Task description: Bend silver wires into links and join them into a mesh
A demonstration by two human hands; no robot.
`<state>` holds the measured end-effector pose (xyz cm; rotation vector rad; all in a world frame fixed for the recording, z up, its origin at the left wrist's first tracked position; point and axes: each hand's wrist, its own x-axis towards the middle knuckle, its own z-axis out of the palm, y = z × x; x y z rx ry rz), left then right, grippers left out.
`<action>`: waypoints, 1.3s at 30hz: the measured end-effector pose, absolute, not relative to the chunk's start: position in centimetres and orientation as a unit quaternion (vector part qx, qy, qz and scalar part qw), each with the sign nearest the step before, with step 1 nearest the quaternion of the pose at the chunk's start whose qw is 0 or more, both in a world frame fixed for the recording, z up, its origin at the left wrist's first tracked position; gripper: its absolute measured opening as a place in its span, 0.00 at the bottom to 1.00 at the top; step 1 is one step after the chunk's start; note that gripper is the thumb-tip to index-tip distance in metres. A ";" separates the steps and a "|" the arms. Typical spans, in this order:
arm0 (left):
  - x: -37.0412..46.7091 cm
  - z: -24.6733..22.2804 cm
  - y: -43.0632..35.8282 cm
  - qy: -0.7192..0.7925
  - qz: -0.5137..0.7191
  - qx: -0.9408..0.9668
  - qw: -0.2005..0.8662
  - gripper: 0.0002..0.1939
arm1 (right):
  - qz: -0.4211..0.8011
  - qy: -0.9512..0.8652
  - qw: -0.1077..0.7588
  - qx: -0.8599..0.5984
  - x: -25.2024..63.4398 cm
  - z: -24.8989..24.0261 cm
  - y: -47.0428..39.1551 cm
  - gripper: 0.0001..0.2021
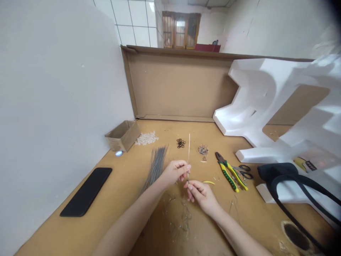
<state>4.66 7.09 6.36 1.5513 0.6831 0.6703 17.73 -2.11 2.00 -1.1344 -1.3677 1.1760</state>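
Note:
Over the middle of the table, my left hand [178,171] pinches a thin straight wire [189,149], whose upper part points away from me. Just below and to the right, my right hand [198,193] has its fingers closed on the lower end of the same wire. Left of my hands lies a bundle of grey wires [156,165], partly behind my left forearm. Several bent wire pieces [181,217] are spread beneath and in front of my hands. Beyond them sit a small pile of black rings [180,143] and a pile of small metal parts [203,149].
Green-yellow pliers [230,172] and black-handled scissors [245,171] lie to the right, near white foam [255,154] and a black strap [301,181]. At left are a black phone [86,192], a cardboard box [122,137] and clear beads [146,138]. A cardboard wall [176,85] stands behind.

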 end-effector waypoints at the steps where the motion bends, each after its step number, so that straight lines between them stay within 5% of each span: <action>1: 4.8 6.4 7.0 0.301 0.301 0.674 0.603 0.15 | 0.486 -0.554 0.491 -0.465 17.8 1.9 -2.0 0.16; 5: 5.3 6.6 6.4 0.312 0.337 0.679 0.572 0.15 | 0.495 -0.518 0.524 -0.462 18.1 1.4 -1.5 0.16; 15: 6.1 5.8 5.7 0.243 0.354 0.571 0.699 0.15 | 0.525 -0.518 0.510 -0.443 18.2 2.0 -1.4 0.17; 20: 5.7 6.5 5.7 0.259 0.378 0.608 0.648 0.14 | 0.493 -0.584 0.419 -0.490 20.6 3.4 -1.0 0.20; 22: 5.3 7.0 6.0 0.278 0.379 0.629 0.619 0.14 | 0.347 -0.627 0.391 -0.578 22.4 3.8 -0.9 0.18; 24: 4.8 7.4 6.4 0.290 0.368 0.640 0.609 0.14 | 0.196 -0.682 0.292 -0.641 24.0 3.9 -1.1 0.16; 29: 3.9 7.9 7.1 0.280 0.351 0.662 0.600 0.14 | 0.067 -0.736 0.048 -0.672 24.1 2.9 -2.2 0.22; 39: 2.7 9.4 6.4 0.254 0.343 0.676 0.600 0.16 | 0.086 -0.742 0.057 -0.662 23.0 3.0 -0.9 0.13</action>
